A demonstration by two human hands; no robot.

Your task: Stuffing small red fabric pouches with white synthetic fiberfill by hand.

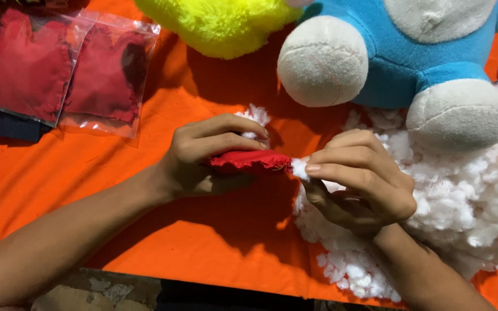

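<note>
Gripping a small red fabric pouch [249, 162] near the middle of the orange-covered desk [145, 190], the left hand [203, 155] is seen with its fingers [231, 141] curled over the top edge and the thumb tucked beneath, so the cloth is clamped between them. The pouch is held just above the orange cloth, its frayed open end turned toward the right hand [358, 184]. A small tuft of white stuffing [300, 168] is pinched at the tips of the right hand's fingers [341, 170] and is pressed against that open end. The pouch is judged to be very light, limp and easily crushed, with raw edges that could fray further; it is best held close to the opening, where the two layers can be kept apart. The stuffing is likely weightless, springy and prone to shedding wisps, so a gentle pinch suffices. A large loose heap of the same white fibre [468, 201] is spread under and beside the right hand. Beyond the hands a blue plush toy [410, 63] with rounded off-white feet lies against the heap, and a fuzzy yellow plush [220, 26] sits beside it. At the upper left, two clear plastic bags [110, 75] holding red stitched fabric pieces lie flat.
</note>
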